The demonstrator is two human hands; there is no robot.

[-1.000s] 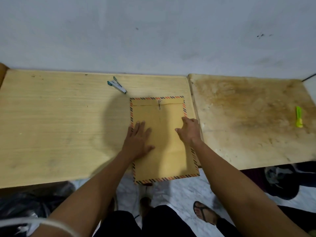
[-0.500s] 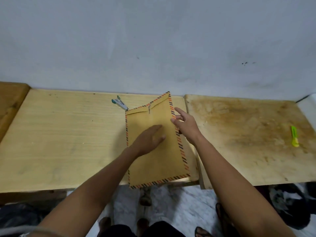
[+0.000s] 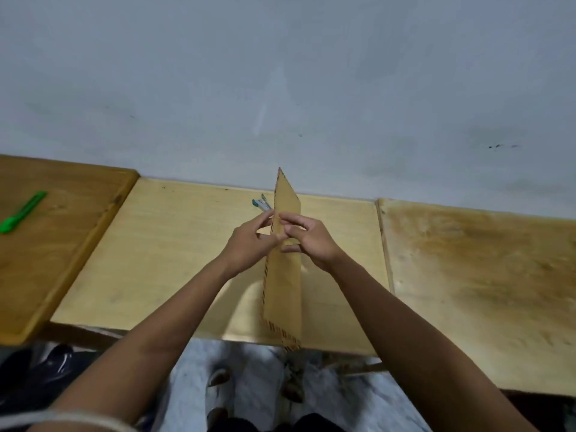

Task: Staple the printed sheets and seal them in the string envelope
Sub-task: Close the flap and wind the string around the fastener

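Over the middle of the pale surface (image 3: 174, 263), toward its front edge, the brown envelope (image 3: 285, 282) stands nearly on edge, its striped lower corner hanging just past the front edge. The left hand (image 3: 249, 244) and the right hand (image 3: 307, 241) meet on either side of its upper part, fingers (image 3: 291, 218) curled and pinching the paper between them. Behind the envelope, near the back edge, lies the stapler (image 3: 261, 203) (only partly visible). A green marker (image 3: 22, 212) rests on the darker board (image 3: 62, 244) at far left.
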